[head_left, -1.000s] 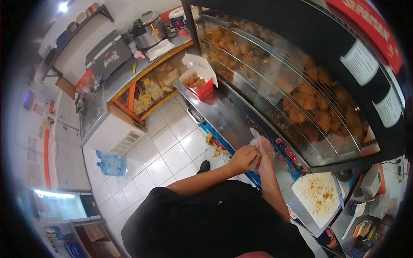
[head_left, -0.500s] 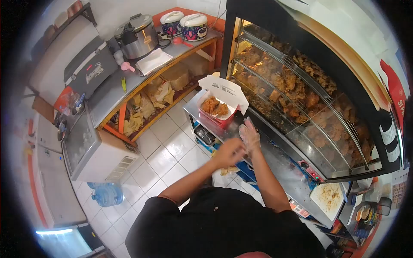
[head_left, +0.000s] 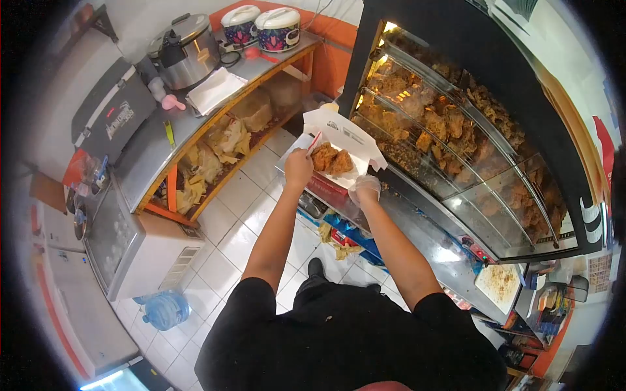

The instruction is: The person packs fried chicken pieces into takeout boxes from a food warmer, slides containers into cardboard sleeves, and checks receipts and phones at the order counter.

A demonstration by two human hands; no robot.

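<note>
An opened red and white box (head_left: 329,187) stands on the metal counter (head_left: 424,234), its lid tilted back toward the glass cabinet. Pieces of fried chicken (head_left: 332,160) lie inside it. Bare, my left hand (head_left: 298,167) is closed on the box's left edge, near a red and white flap. On the box's right front corner, my right hand (head_left: 366,189) wears a clear plastic glove and its fingers are bent round the corner.
A lit glass cabinet (head_left: 456,137) full of fried chicken rises behind the counter. To the right lies a crumb-covered white board (head_left: 499,285). A side table (head_left: 147,153) at the left bears a large cooker (head_left: 189,55). A water bottle (head_left: 166,309) lies on the tiled floor.
My hands were together over the counter, then came apart and moved forward to the two sides of the box. My left hand has taken hold of its left edge.
</note>
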